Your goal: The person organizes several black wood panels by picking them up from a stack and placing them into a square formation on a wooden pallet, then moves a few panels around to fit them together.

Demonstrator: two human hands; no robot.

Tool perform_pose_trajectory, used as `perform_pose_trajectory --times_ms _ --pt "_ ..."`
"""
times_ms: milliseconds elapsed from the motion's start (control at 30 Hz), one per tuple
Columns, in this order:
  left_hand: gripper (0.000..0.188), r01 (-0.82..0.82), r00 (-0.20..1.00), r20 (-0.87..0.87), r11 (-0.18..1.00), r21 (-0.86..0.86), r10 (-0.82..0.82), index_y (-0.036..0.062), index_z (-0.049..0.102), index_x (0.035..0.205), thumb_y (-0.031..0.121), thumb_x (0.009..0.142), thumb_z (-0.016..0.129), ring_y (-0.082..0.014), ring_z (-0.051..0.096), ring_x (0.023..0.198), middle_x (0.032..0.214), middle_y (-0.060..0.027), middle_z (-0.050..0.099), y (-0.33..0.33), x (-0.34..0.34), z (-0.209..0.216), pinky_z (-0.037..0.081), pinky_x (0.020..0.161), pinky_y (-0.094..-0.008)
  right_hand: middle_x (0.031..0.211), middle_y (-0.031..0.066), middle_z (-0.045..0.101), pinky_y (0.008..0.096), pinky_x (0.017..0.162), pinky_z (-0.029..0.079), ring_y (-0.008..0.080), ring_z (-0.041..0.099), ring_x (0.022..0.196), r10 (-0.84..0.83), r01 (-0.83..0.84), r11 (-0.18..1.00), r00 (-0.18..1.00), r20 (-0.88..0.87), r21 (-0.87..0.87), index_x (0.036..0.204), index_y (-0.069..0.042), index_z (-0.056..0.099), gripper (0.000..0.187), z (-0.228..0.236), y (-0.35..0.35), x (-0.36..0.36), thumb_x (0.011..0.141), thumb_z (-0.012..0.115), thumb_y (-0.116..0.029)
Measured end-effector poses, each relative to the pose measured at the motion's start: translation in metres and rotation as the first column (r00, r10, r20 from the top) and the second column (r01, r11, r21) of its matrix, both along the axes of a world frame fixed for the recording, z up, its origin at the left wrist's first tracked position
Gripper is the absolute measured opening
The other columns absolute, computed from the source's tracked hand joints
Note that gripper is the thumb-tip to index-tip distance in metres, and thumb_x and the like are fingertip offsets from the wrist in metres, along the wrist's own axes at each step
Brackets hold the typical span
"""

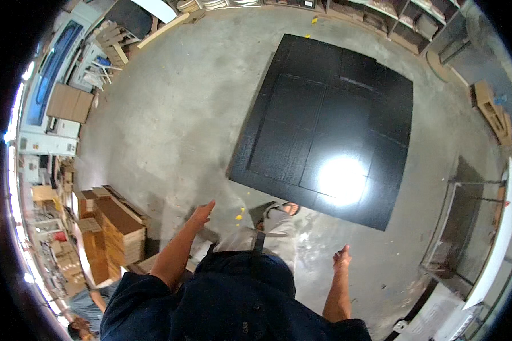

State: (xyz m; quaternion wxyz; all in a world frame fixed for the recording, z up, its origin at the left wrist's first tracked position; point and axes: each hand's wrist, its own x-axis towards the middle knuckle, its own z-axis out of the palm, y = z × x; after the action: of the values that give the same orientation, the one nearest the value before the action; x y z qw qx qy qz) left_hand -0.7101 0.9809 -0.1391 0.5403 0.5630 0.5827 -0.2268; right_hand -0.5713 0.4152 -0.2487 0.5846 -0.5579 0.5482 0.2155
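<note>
A large black panel [290, 119] stretches across the floor ahead of me and to the right. Its top is glossy, marked with seams or raised strips, and a bright glare covers part of the near side. My left hand [202, 213] is held out in the air short of the panel's near left corner, fingers stretched and nothing in them. Lower and to the right, my right hand [342, 258] hangs beside my body, below the panel's near edge. Its fingers are loosely bent, and no object shows in it. Neither hand touches the panel.
Brown cardboard boxes [119, 233] are stacked at left, with a person [88, 307] behind them. A white-topped table on a metal frame [498, 238] stands at right. Shelves [404, 23] line the far right, and a machine with a blue window [54, 74] the far left.
</note>
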Motion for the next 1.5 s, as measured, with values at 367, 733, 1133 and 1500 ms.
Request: perform_pose_trajectory --times_ms 367,733,1133,1500 --pt "0.103 0.112 0.99 0.099 0.992 -0.06 -0.106 -0.0017 0.017 0.142 0.07 0.076 0.051 -0.0319 0.016 0.137 0.148 -0.0177 0.019 0.075 0.161 -0.007 0.02 0.108 -0.0511 0.068 -0.0017 0.047 0.0229 0.05 0.035 0.0109 0.043 0.055 0.074 -0.025 0.984 0.957 0.279 -0.175 0.082 -0.008 0.052 0.042 -0.006 0.058 0.083 0.086 0.058 -0.049" --pt "0.095 0.27 0.948 0.243 0.923 -0.274 -0.205 0.0001 0.01 0.144 0.071 0.084 0.031 -0.03 0.009 0.139 0.151 -0.015 0.008 0.179 0.389 -0.133 0.012 0.11 -0.0511 0.119 0.0211 0.056 0.0333 0.095 0.038 0.026 0.052 0.11 0.286 -0.045 0.84 0.884 0.37 -0.541 0.123 0.01 0.047 0.06 0.017 0.152 0.23 0.091 0.051 -0.041" --pt "0.1 0.072 0.886 0.439 0.89 -0.45 0.15 -0.0064 0.011 0.141 0.074 0.083 0.027 -0.0248 0.015 0.138 0.15 -0.0147 0.014 0.117 0.517 -0.207 0.009 0.113 -0.0355 0.139 0.0297 0.031 0.0425 0.108 0.026 0.0387 0.032 0.13 0.573 -0.405 0.66 0.816 0.076 -0.633 0.136 0.01 0.026 0.099 -0.035 0.168 0.431 0.079 0.05 -0.067" --pt "0.108 0.037 0.947 0.316 0.954 -0.296 0.061 -0.0036 0.01 0.142 0.078 0.076 0.036 -0.038 0.027 0.132 0.145 -0.0231 0.02 0.105 0.523 -0.197 0.022 0.109 -0.048 0.133 0.0298 0.04 0.0423 0.107 0.026 0.037 0.036 0.127 0.704 -0.596 0.642 0.707 0.064 -0.482 0.13 0.012 0.037 0.089 -0.053 0.192 0.496 0.084 0.046 -0.064"
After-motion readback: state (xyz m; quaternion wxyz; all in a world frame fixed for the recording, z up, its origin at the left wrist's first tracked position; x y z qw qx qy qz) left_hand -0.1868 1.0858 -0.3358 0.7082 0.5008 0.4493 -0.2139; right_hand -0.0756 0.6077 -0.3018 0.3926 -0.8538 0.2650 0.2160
